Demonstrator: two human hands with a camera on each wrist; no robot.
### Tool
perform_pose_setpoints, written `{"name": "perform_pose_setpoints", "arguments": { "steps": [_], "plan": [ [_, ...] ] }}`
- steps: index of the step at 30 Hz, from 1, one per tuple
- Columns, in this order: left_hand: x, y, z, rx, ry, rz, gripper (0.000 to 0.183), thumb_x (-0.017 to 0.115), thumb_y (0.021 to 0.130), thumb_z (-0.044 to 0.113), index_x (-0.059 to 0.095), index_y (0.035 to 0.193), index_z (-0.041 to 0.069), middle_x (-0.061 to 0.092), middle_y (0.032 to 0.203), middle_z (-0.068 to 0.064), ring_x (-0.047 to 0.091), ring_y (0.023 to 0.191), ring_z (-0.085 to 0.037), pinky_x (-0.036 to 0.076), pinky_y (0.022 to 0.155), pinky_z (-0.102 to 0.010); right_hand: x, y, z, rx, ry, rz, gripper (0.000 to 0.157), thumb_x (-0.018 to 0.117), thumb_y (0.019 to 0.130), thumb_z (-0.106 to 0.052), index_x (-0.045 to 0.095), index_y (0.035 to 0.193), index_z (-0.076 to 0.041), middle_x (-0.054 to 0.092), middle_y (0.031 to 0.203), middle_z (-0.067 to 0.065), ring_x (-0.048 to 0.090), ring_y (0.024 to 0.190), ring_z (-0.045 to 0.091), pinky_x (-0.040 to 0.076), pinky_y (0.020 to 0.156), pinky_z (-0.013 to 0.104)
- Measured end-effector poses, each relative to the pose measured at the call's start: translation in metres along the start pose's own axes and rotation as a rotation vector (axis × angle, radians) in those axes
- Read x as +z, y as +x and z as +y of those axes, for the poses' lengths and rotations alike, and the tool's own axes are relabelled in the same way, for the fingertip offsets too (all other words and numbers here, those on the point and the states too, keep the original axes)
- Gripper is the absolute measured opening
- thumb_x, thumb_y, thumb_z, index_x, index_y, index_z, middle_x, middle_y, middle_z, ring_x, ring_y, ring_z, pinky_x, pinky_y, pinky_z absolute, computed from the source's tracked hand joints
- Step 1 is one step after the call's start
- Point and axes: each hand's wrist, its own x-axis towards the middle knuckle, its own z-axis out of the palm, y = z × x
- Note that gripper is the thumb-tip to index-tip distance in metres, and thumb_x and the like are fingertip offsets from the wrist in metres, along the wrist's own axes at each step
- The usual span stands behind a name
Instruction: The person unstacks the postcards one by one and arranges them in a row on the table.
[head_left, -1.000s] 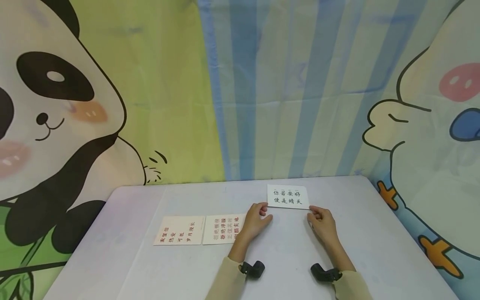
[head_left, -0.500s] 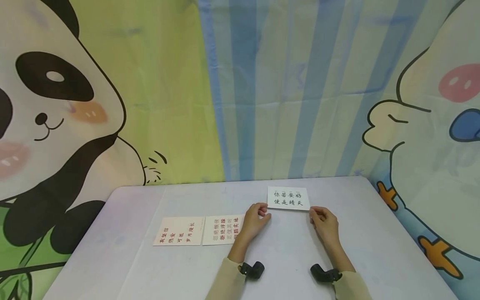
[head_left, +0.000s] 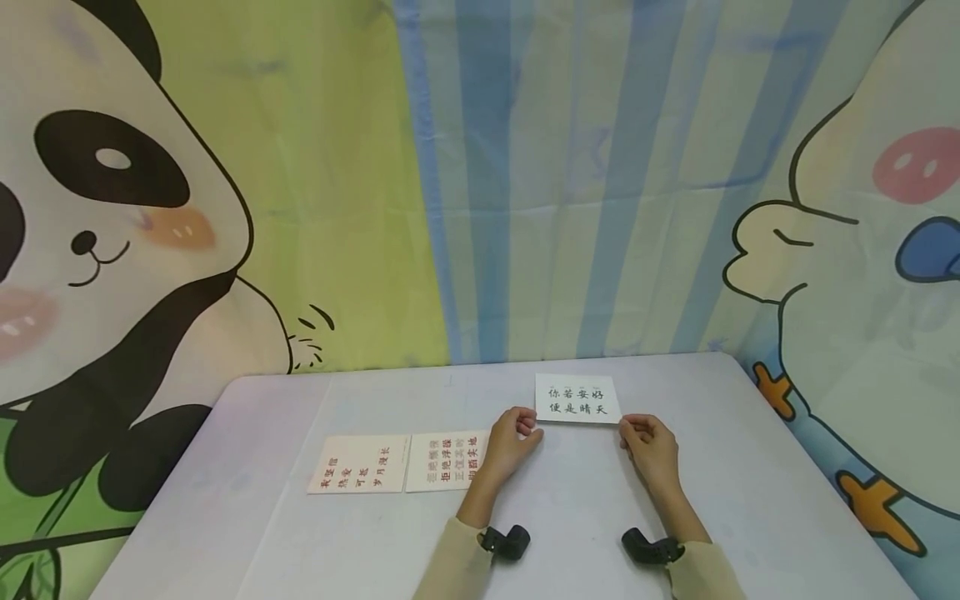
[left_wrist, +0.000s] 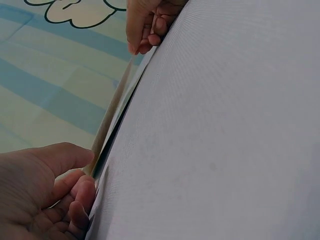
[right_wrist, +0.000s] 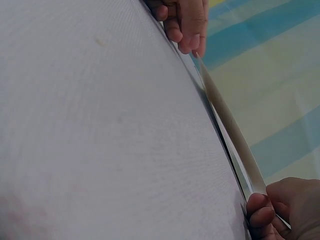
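A white card with two rows of black Chinese characters is near the back of the table. My left hand pinches its near left corner between thumb and fingers. At the near right corner, my right hand pinches it in the same way. Both wrist views show the card almost edge-on, as a thin strip between the hands, with its near edge raised off the table and a dark gap beneath.
Two cream cards with red characters lie side by side to the left: one outer card, and an inner card partly covered by my left hand. A curtain hangs behind the white table. Black wrist cameras sit on both wrists.
The white card has come slightly nearer to me. My right hand has shifted a little to the right and its fingers have drawn in at the corner. The cream cards keep their places.
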Motion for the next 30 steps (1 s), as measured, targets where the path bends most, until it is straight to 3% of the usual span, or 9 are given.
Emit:
{"name": "perform_pose_setpoints", "arguments": {
  "steps": [12, 30],
  "plan": [
    [-0.0001, -0.0005, 0.0007, -0.035, -0.072, 0.053, 0.022, 0.071, 0.086, 0.006, 0.063, 0.105, 0.003, 0.065, 0.090, -0.001, 0.055, 0.075, -0.004, 0.049, 0.071, -0.018, 0.0017, 0.0005, 0.0014, 0.010, -0.026, -0.003, 0.020, 0.062, 0.093, -0.010, 0.062, 0.107, 0.004, 0.064, 0.089, 0.015, 0.057, 0.062, 0.008, 0.047, 0.051, 0.018],
    [0.0026, -0.0001, 0.0040, -0.062, -0.067, 0.109, 0.014, 0.069, 0.085, 0.009, 0.063, 0.097, 0.004, 0.064, 0.085, 0.000, 0.055, 0.073, -0.006, 0.048, 0.067, -0.018, 0.0001, -0.0026, 0.0036, -0.026, -0.036, -0.013, 0.021, 0.062, 0.093, -0.011, 0.063, 0.108, 0.004, 0.065, 0.088, 0.014, 0.057, 0.062, 0.006, 0.047, 0.053, 0.017]
  ]
}}
